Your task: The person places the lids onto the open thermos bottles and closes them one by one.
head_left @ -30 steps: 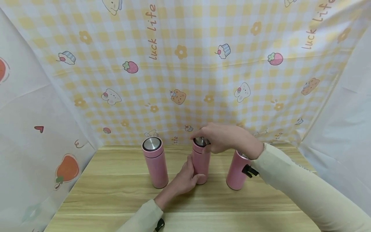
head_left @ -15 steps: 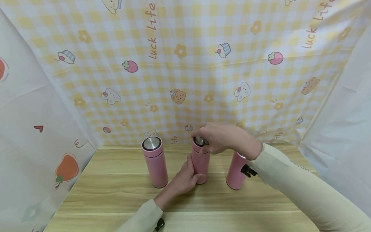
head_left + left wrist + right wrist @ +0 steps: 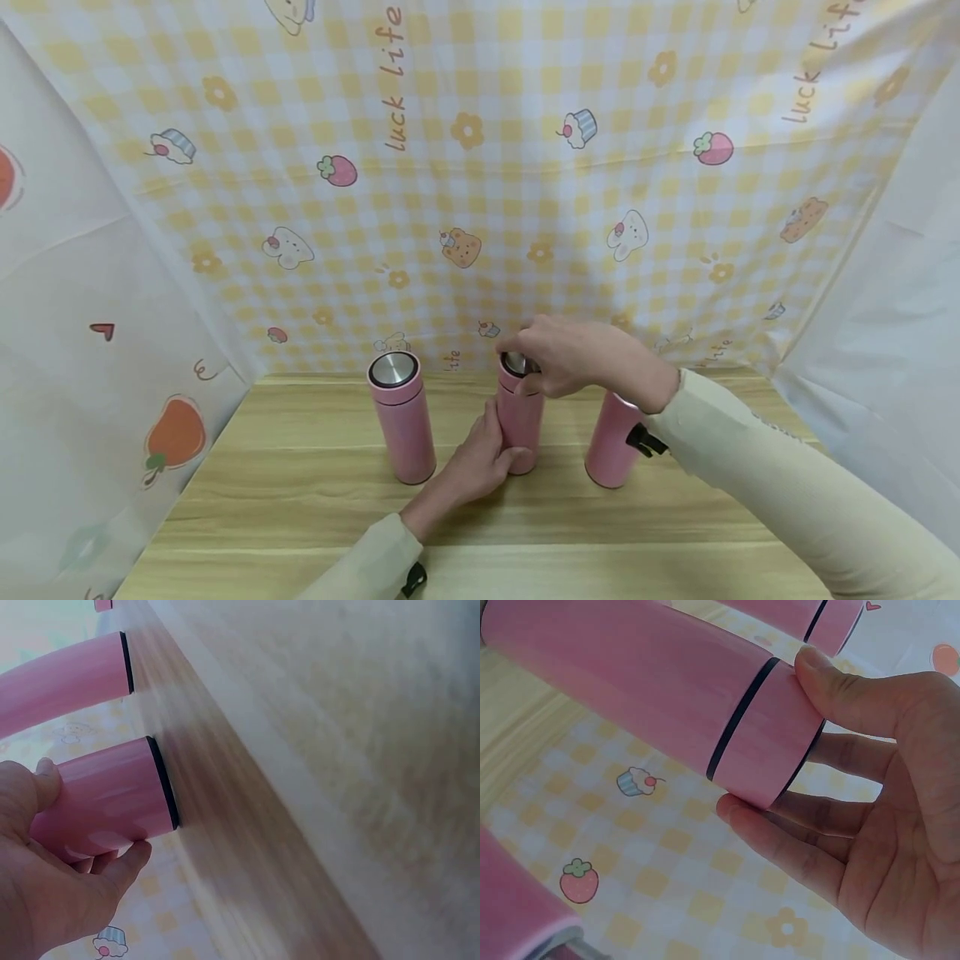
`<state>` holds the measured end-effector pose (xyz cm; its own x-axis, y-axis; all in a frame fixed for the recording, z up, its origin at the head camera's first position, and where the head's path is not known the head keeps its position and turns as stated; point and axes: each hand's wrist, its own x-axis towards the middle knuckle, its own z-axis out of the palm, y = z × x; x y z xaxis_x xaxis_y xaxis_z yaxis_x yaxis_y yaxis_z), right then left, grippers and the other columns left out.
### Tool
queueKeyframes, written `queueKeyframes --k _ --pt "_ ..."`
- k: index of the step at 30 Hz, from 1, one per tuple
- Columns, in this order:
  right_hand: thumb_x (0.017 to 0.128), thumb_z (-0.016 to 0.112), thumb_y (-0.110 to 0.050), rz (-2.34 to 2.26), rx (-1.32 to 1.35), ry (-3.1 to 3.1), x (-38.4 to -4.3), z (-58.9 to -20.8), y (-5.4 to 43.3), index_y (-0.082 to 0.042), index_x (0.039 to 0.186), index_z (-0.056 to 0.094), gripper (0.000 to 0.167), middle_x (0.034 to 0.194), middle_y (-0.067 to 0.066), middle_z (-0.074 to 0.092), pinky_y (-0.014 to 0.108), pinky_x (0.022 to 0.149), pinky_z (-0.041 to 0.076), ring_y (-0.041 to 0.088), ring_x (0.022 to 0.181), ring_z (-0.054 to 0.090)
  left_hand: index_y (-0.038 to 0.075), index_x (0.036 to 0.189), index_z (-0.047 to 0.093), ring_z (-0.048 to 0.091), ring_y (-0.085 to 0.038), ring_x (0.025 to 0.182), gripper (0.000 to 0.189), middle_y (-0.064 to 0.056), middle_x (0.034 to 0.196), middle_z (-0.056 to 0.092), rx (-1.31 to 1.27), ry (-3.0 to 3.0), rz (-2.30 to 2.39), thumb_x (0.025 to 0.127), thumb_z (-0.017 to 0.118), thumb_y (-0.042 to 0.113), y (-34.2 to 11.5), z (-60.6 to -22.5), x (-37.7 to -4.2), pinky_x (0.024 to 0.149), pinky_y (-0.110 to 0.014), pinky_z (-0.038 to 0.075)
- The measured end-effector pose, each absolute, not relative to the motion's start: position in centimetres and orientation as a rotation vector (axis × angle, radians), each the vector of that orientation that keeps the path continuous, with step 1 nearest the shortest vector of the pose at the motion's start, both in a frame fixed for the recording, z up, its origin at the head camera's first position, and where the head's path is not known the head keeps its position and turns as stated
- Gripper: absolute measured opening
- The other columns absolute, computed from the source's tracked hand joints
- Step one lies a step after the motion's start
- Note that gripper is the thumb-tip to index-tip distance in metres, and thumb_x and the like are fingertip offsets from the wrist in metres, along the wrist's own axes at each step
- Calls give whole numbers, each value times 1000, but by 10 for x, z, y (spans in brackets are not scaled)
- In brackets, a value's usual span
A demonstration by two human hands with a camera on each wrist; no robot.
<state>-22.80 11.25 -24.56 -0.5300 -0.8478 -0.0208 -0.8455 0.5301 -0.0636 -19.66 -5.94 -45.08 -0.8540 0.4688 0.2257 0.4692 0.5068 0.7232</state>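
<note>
A pink thermos [image 3: 520, 429] stands upright in the middle of the table. My left hand [image 3: 480, 458] grips its lower body, thumb on one side and fingers on the other; the left wrist view shows the dark base edge [image 3: 165, 784] just beyond the fingers. From above, my right hand [image 3: 577, 354] holds the pink lid [image 3: 769, 735], thumb and fingertips around its side. A dark ring [image 3: 742, 716] runs between lid and body. Part of the lid's steel top [image 3: 517, 363] shows under the right hand.
Another pink thermos [image 3: 408, 442] with a steel-topped lid stands to the left. A third pink thermos [image 3: 611, 450] stands to the right, its top mostly hidden by the right wrist in the head view. Behind the wooden table [image 3: 300, 467] hangs a yellow checked cloth [image 3: 510, 200].
The right thumb has shifted slightly left along the lid's edge over the last second. Left hand and thermoses stay in place.
</note>
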Motion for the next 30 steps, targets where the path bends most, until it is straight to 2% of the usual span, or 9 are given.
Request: queueKeyframes --k 5,9,12,15,17,20,22,25,30 --pt "87 84 -26 -102 -1562 2675 -227 -244 117 -12 113 66 34 81 -3 58 26 61 48 8 68 55 0 148 14 43 -27 131 69 -19 142 40 -854 -2734 -1417 102 64 15 -60 -449 -200 108 -46 37" --pt "87 84 -26 -118 -1561 2665 -226 -244 121 -11 116 66 37 80 -4 55 26 61 47 7 68 53 2 150 14 42 -25 134 73 -18 146 39 -824 -2755 -1502 101 66 18 -59 -449 -200 111 -46 34" --pt "87 83 -32 -132 -1561 2674 -225 -245 125 -9 128 65 50 79 -4 54 27 60 45 8 66 49 4 155 8 39 -24 138 82 -17 152 35 -782 -2772 -1537 100 67 21 -59 -447 -199 113 -46 31" --pt "88 81 -39 -185 -1557 2687 -225 -244 132 -5 143 56 69 95 1 65 30 69 49 9 72 53 9 159 1 37 -21 140 98 -15 156 34 -747 -2763 -1579 96 74 23 -60 -444 -196 114 -44 30" --pt "89 79 -42 -225 -1521 2706 -223 -242 138 -7 148 52 74 117 6 67 33 79 52 12 85 61 12 160 -2 38 -21 140 106 -14 157 33 -748 -2747 -1593 92 79 25 -61 -441 -193 113 -44 31" --pt "90 76 -47 -265 -1462 2761 -221 -235 151 -9 149 51 75 141 11 57 40 93 51 19 104 66 12 160 -3 38 -23 141 112 -16 157 33 -775 -2726 -1578 89 83 26 -62 -436 -187 112 -44 33" --pt "91 75 -47 -299 -1439 2796 -219 -231 162 -9 148 52 72 139 10 59 43 93 51 21 106 67 10 160 -1 36 -25 142 111 -18 158 32 -763 -2740 -1527 89 82 27 -62 -434 -181 112 -45 34" --pt "94 72 -47 -331 -1444 2862 -217 -227 182 -10 146 55 66 133 6 64 44 92 52 18 102 68 4 159 9 40 -30 140 104 -20 155 35 -697 -2781 -1398 89 82 29 -64 -432 -171 109 -48 37" --pt "97 71 -40 -350 -1444 2983 -213 -228 221 -9 141 60 55 129 7 65 48 90 51 24 109 64 -6 150 27 50 -41 125 95 -26 142 43 -552 -2792 -1081 86 84 34 -71 -429 -152 101 -53 44"
